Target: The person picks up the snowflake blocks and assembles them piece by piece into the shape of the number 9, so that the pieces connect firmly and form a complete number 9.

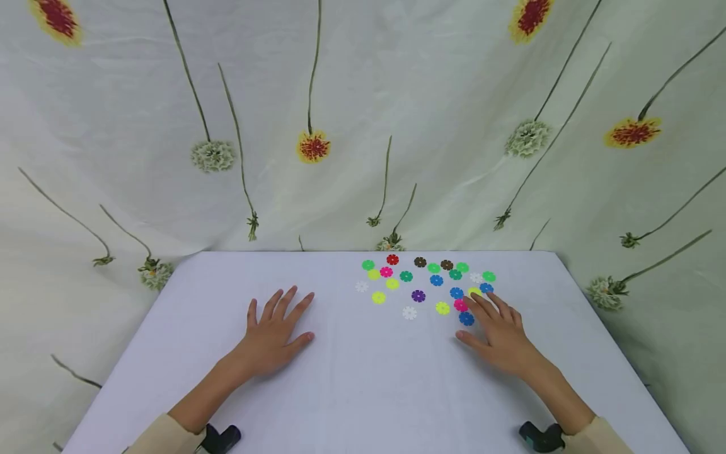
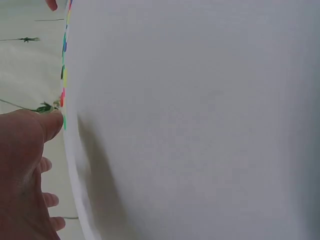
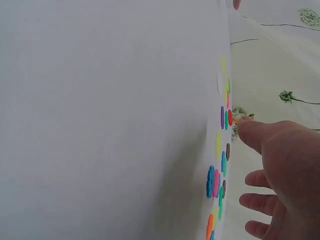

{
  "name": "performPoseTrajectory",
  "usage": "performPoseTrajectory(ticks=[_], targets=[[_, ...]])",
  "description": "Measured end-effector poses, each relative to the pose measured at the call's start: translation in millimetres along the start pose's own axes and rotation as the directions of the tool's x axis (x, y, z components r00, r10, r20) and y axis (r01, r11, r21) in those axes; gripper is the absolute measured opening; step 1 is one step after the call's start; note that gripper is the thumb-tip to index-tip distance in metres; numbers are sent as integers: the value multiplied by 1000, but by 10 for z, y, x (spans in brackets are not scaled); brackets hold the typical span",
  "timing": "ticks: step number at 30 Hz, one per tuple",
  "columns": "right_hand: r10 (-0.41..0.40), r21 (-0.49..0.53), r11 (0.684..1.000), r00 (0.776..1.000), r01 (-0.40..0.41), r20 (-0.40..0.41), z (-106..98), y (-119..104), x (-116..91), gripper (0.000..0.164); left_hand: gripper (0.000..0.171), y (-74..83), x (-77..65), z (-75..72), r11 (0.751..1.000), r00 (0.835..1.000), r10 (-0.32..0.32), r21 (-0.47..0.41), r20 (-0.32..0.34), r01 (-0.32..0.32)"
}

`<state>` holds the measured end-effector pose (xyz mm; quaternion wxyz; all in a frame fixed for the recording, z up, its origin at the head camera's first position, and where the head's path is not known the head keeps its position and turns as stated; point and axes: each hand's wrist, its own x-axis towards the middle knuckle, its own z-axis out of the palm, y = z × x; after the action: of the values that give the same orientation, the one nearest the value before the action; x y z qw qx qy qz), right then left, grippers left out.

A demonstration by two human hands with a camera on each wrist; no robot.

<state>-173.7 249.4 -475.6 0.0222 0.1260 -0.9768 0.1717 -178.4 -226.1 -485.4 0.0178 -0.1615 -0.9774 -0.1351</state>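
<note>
My left hand [image 1: 271, 340] is over the left part of the white table with its fingers spread and straight, holding nothing. On the right, my right hand [image 1: 501, 337] has relaxed, spread fingers, its fingertips beside or just above a pink flower-shaped disc [image 1: 460, 305] and a blue flower-shaped disc [image 1: 467, 318]. Whether they touch, I cannot tell. Several more such discs lie scattered at the back, among them a purple one [image 1: 418, 296], a red one [image 1: 392, 259] and a white one [image 1: 409, 313]. The right wrist view also shows an orange disc [image 3: 209, 226], which the right hand seems to hide in the head view.
The white table [image 1: 363, 378] ends at a straight back edge, close behind the discs. A pale cloth with printed flowers [image 1: 363, 94] hangs behind it. Dark wrist devices [image 1: 541, 436] sit by both cuffs.
</note>
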Motion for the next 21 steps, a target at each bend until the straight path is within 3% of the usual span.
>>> performPoseTrajectory(ticks=[8,16,21], targets=[[-57,39,998,998,59,-31,76,-133,162,64,79,166,250,110,998,998,54,-42,31,-53],[-83,99,991,995,88,-52,200,-295,332,43,79,390,577,141,991,976,133,-42,171,-128],[-114,140,983,992,121,-55,268,-407,436,25,70,525,852,122,983,970,183,-25,160,-182]])
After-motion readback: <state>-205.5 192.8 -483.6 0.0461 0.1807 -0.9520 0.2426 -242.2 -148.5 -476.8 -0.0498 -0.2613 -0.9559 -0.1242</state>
